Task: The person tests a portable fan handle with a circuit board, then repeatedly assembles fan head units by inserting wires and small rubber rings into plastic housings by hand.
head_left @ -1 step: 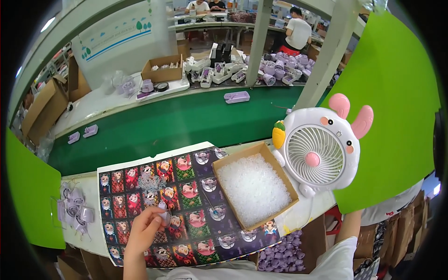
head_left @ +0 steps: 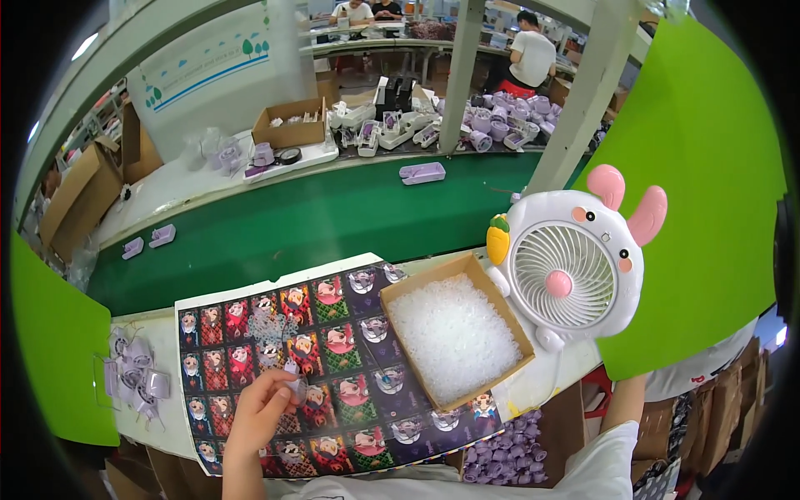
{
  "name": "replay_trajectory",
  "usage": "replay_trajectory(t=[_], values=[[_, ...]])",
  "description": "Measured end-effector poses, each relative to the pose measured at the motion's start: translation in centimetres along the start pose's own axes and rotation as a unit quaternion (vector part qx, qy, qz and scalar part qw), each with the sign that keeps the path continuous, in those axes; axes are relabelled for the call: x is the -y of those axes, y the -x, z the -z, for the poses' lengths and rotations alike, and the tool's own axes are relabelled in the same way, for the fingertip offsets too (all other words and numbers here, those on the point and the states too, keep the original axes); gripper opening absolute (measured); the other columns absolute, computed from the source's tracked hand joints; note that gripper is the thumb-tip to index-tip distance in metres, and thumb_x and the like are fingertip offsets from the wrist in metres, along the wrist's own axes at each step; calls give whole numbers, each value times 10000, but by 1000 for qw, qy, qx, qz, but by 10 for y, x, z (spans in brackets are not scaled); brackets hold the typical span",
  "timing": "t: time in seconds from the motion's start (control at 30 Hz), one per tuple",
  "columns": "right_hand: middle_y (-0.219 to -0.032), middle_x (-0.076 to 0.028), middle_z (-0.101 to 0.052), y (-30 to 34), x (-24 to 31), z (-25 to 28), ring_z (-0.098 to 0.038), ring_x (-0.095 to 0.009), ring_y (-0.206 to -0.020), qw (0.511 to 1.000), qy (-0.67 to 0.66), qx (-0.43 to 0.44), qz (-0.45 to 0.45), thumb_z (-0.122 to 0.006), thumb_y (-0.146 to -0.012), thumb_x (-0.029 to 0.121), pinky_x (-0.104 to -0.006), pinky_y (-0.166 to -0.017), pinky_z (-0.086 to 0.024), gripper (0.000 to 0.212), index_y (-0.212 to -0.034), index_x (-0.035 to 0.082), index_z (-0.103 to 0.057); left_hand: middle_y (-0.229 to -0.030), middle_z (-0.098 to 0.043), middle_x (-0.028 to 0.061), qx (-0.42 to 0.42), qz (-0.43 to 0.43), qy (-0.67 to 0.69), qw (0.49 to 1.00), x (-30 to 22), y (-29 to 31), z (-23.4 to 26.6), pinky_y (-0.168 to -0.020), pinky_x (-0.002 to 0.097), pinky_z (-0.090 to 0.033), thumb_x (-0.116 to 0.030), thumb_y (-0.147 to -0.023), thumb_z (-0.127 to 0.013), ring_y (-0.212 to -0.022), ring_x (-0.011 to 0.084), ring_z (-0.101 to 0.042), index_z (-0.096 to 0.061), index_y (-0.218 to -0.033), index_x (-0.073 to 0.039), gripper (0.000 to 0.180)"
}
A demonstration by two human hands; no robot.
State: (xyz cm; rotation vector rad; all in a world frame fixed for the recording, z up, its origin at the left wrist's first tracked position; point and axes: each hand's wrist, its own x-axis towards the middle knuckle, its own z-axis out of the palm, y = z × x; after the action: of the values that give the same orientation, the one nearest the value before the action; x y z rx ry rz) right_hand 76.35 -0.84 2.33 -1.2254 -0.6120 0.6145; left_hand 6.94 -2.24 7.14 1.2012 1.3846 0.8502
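My left hand [head_left: 260, 410] pinches a small pale purple plastic part [head_left: 295, 387] between thumb and fingers. It holds the part just over a printed sheet [head_left: 408, 406] covered in rows of colourful cartoon pictures. Beyond the hand, a small heap of clear little pieces [head_left: 272, 327] lies on the sheet. An open cardboard box [head_left: 523, 354] full of tiny clear plastic pieces [head_left: 454, 333] sits to the right. My right forearm [head_left: 626, 402] comes up at the lower right. The green panel [head_left: 708, 208] hides my right hand.
A white rabbit-shaped fan [head_left: 533, 321] stands right of the box. Purple parts lie in a bundle [head_left: 133, 375] at the left and in a heap [head_left: 504, 450] below the table edge. A green conveyor belt [head_left: 317, 225] carries purple trays [head_left: 422, 172]. Metal posts [head_left: 461, 83] rise beyond it.
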Motion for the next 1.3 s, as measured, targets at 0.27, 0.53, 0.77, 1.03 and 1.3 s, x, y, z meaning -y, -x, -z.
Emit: replay_trajectory(t=[0.27, 0.53, 0.77, 1.03, 1.3], values=[[-1278, -128, -587, -26, -2, 38, -571, -276, -1155, 992, 115, -48, -4, -577, -928, 348, -387, -954, -495, 518, -1322, 19, -510, -833, -629, 60, -113, -113, -54, 986, 19, 9, 16, -669, 268, -481, -13, -913, -539, -762, 124, -596, -626, -1013, -1, 133], [-1284, -130, -583, -7, -6, 182, -568, -274, -1158, 959, 279, -36, -35, -581, -928, 336, -379, -948, -496, 511, -1317, 11, -513, -1285, -496, 239, -53, -208, -385, 898, 15, -10, 35, -1024, 451, -380, -194, -815, -698, -1179, 412, -471, -473, -1297, 28, 576], [-1088, -107, -649, 86, 54, 159, -622, -211, -953, 904, 214, -344, 138, -607, -926, 184, -293, -831, -501, 343, -1208, -9, -578, -1297, -487, 254, -4, -187, -337, 923, 39, -11, 23, -1005, 451, -408, -318, -822, -722, -1183, 414, -477, -447, -1333, 39, 682], [-815, -63, -584, 315, 70, -210, -553, -152, -750, 933, 210, 200, 212, -576, -819, -49, -281, -663, -451, 121, -920, -1, -622, -1167, -524, 200, 51, -177, -191, 964, 57, -8, 28, -926, 439, -451, -237, -717, -818, -1088, 383, -539, -438, -1198, -5, 656], [-953, -140, -568, 387, -24, -414, -613, -247, -741, 811, 289, 489, 143, -619, -830, -24, -338, -643, -511, 277, -1106, -24, -600, -1204, -471, 227, 77, -266, -106, 955, 69, -15, 28, -971, 446, -403, -111, -667, -776, -1118, 394, -479, -336, -1375, 24, 845]])
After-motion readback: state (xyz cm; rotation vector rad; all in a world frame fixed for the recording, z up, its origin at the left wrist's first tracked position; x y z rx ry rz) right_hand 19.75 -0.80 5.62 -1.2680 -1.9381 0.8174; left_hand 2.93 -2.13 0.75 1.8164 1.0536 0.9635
